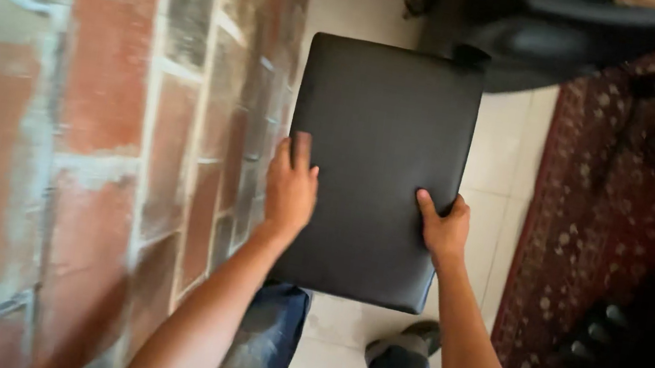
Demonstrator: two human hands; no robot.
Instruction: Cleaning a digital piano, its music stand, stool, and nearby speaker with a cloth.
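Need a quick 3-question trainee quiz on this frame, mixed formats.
1. True or false: both hands grip the black cushion.
2. The brick wall lies on which side of the cushion: A the person's left, B the person's right?
3. What covers the floor beyond the right hand?

Key:
1. True; the left hand holds the opposite edge.
2. A.
3. A dark red patterned rug.

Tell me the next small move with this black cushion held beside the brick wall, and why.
Probably ease the black cushion a little to the right, away from the brick wall. The left hand grips the edge nearest the wall, leaving little room there, while the right hand holds the opposite edge over bare floor tiles.
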